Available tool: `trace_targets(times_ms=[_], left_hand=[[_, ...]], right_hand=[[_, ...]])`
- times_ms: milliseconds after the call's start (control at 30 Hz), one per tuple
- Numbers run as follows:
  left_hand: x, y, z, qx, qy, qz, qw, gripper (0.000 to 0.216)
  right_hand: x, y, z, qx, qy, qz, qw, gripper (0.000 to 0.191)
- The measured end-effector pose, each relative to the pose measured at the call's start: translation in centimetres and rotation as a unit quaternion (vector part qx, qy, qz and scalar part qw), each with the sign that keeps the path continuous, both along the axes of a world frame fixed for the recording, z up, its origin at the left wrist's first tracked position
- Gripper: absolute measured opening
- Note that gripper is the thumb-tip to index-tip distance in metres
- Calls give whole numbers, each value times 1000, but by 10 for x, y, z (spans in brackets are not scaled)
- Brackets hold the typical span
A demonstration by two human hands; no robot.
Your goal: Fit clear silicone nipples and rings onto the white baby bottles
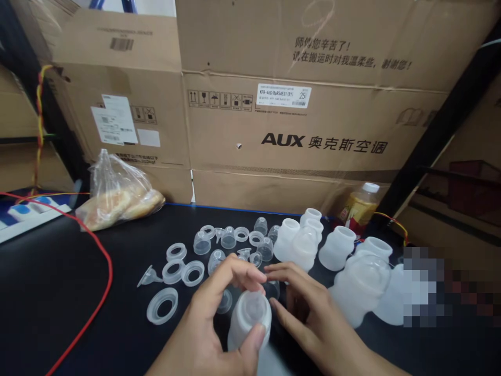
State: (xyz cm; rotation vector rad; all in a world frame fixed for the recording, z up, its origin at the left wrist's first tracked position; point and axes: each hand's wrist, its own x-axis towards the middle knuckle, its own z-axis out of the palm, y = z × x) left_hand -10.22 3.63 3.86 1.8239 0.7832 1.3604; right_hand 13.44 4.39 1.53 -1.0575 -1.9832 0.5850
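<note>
My left hand [207, 313] is wrapped around a baby bottle [239, 330] of milky plastic, with its thumb on the near side. A translucent dome-shaped top covers the bottle's upper end, which tilts toward me; its lower part is mostly out of sight. Just right of it, my right hand [313, 308] has its fingers apart and curved, with nothing visible in them. Beyond my hands lie loose clear domed caps [202, 243], ring collars [193, 273] and a silicone nipple [149, 276]. Several open-necked bottles [337, 248] stand to the right, and a capped bottle [362, 282] is among them.
A red cable [105, 261] curves across the left of the black table [113, 334]. Farther back are a plastic bag of bread [121, 196] and a drink bottle [358, 209]. Large cardboard [293, 167] walls off the rear. A pixelated patch hides the right side.
</note>
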Motion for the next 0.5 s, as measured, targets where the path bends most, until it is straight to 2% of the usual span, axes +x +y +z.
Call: trace_targets(times_ms=[133, 333, 433, 500], left_hand=[[6, -8, 2, -50, -28, 5, 998, 53], [9, -6, 3, -79, -41, -37, 995, 51], [13, -5, 3, -96, -51, -62, 992, 47], [14, -4, 2, -115, -61, -83, 988, 45]], right_hand=[[2, -2, 2, -41, 14, 14, 999, 17], [5, -3, 4, -94, 3, 8, 996, 22], [7, -3, 4, -50, -21, -17, 998, 26], [10, -4, 7, 32, 6, -13, 999, 27]])
